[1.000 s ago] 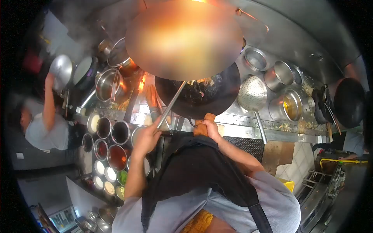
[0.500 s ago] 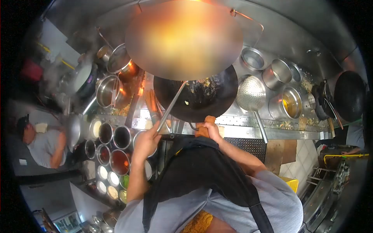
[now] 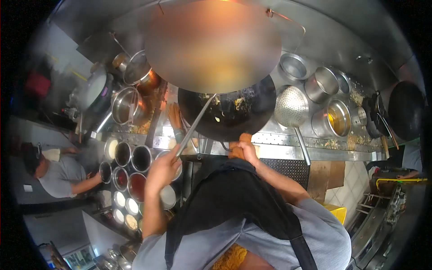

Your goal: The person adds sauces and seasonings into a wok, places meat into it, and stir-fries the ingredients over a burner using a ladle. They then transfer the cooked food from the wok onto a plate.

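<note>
A large black wok (image 3: 234,123) sits in front of me, its far part covered by a blurred patch. Several small bits of food (image 3: 238,103) lie in it. My left hand (image 3: 163,170) is closed around a long metal-handled utensil (image 3: 196,123) that reaches into the wok; its working end is not clear to see. At the wok's near rim, my right hand (image 3: 247,152) is closed on a brown folded cloth (image 3: 236,151) beside the wok's dark loop handle (image 3: 225,146), apparently gripping the handle through it.
Right of the wok lies a perforated strainer (image 3: 291,107), with metal pots (image 3: 330,121) beyond it. A bamboo brush (image 3: 173,116) stands left of the wok. Several sauce containers (image 3: 141,158) fill the left side. A co-worker (image 3: 58,173) reaches an arm toward them.
My left hand has drawn slightly back and left with the utensil. Food bits have shifted in the wok. The co-worker has extended an arm toward the containers. The glow in the blurred patch has dimmed.
</note>
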### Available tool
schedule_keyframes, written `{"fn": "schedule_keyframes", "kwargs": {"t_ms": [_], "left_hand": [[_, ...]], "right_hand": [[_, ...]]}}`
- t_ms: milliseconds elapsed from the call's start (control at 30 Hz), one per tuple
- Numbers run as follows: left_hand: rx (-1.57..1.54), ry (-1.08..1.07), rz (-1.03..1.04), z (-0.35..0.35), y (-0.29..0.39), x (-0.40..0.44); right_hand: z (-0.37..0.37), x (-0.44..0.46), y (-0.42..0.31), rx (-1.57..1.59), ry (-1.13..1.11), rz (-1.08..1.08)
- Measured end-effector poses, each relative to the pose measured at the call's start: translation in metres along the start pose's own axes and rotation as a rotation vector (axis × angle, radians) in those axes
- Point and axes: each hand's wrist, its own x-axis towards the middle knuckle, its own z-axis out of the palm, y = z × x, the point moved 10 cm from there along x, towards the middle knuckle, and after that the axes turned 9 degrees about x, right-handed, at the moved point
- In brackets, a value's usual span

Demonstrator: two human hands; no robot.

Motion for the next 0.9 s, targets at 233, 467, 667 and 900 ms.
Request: {"fn": "schedule_keyframes", "kwargs": {"t_ms": [233, 467, 667, 900], "left_hand": [[0.087, -0.155, -0.006, -0.035, 0.001, -0.013], [0.012, -0.014, -0.012, 0.007, 0.004, -0.008], [0.052, -0.210, -0.038, -0.026, 0.004, -0.018], [-0.338, -0.198, -0.224, -0.028, -0.021, -0.018]], "right_hand": [[0.063, 0.068, -0.046, 0.090, 0.157, 0.168], [-0.071, 0.037, 0.053, -0.448, -0.096, -0.148], [0.076, -0.033, -0.056, 0.103, 0.204, 0.261], [0.068, -0.033, -0.072, 0.151, 0.208, 0.131]]}}
